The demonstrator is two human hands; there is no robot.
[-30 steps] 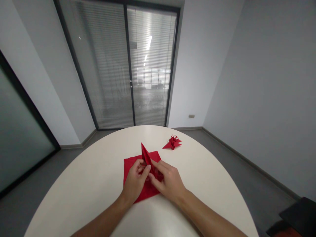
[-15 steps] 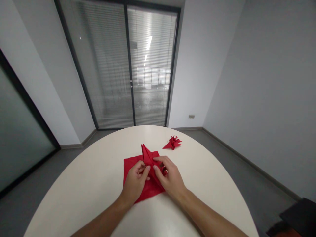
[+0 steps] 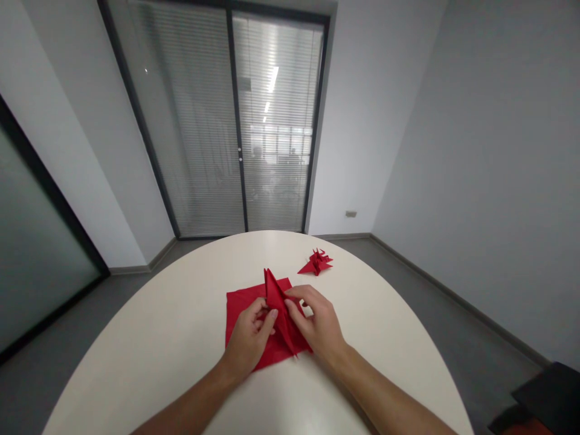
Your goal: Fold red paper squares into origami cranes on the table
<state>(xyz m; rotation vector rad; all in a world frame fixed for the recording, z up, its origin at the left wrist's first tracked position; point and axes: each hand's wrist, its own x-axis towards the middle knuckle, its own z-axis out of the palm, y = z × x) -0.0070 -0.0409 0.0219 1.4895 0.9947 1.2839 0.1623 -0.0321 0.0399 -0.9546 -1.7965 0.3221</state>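
Observation:
A partly folded piece of red paper (image 3: pixel 277 302) stands up between my hands, its point aimed away from me. My left hand (image 3: pixel 248 339) pinches its left side with thumb and fingers closed on it. On the right side, my right hand (image 3: pixel 319 327) grips the same piece with curled fingers. Under both hands lies a stack of flat red paper sheets (image 3: pixel 240 302) on the white round table (image 3: pixel 181 338). A finished red folded paper figure (image 3: pixel 316 262) sits farther back to the right, apart from my hands.
The table's curved edge runs close on the left and right, with grey floor beyond. Glass doors with blinds (image 3: pixel 235 121) stand behind the table. A dark object (image 3: pixel 544 396) is at the lower right corner of the view.
My right hand has shifted a little right and back along the folded piece, which now leans slightly more to the right. My left hand has stayed nearly in place.

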